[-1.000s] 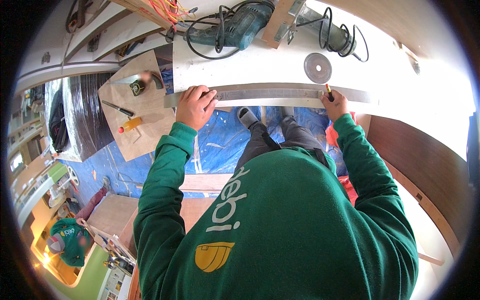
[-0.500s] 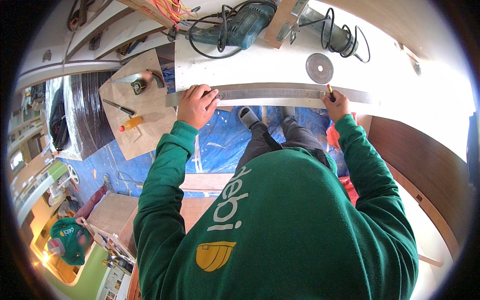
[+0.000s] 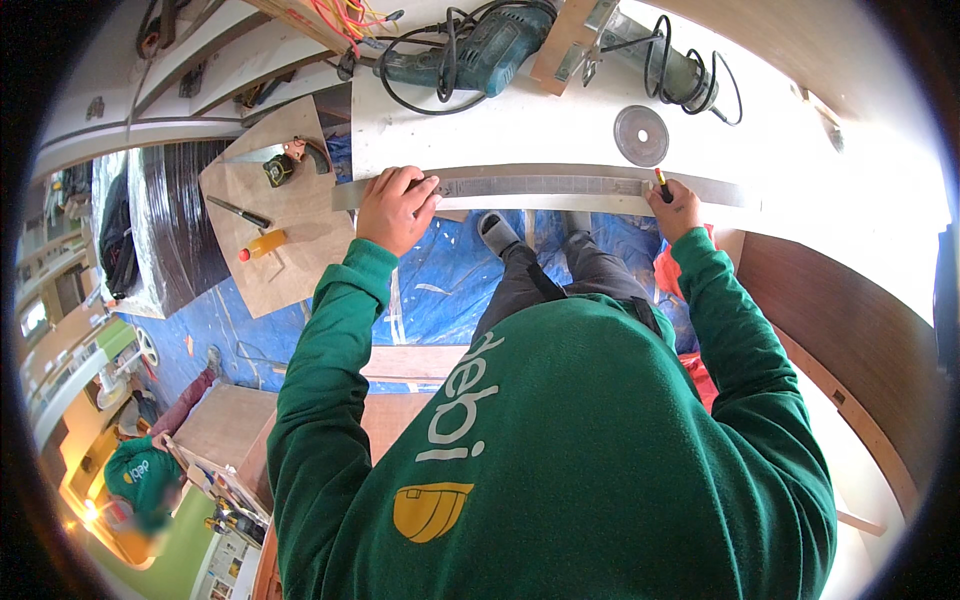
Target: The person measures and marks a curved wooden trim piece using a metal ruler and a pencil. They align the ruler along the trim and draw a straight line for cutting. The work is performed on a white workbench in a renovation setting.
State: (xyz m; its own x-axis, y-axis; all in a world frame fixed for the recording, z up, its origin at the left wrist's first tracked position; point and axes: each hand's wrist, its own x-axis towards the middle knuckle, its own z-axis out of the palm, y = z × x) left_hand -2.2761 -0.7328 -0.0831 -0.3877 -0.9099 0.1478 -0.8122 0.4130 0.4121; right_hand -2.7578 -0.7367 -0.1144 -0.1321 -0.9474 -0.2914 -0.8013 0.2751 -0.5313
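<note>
A long metal ruler [image 3: 550, 186] lies along the near edge of a white board [image 3: 480, 135]. Near the ruler's left part, my left hand [image 3: 396, 212] is closed over it, thumb and fingers bent at its edge. Something small and dark shows by those fingertips, too hidden to name. My right hand [image 3: 676, 208] grips a dark pencil [image 3: 663, 184] with a red and yellow end, which points up and away. That hand rests against the ruler's right part. Just beyond the ruler, a grey round cutting disc [image 3: 640, 136] lies flat on the board.
Corded power tools [image 3: 500, 55] occupy the board's far side. Leftward, a plywood sheet [image 3: 285, 220] holds a tape measure [image 3: 279, 170], a handsaw and an orange bottle [image 3: 263, 244]. Blue sheeting [image 3: 430, 265] covers the floor. A co-worker [image 3: 145, 475] bends at lower left.
My hands, the ruler and the pencil stay nearly where they were. At lower left, the co-worker's head and upper body have shifted lower in the view.
</note>
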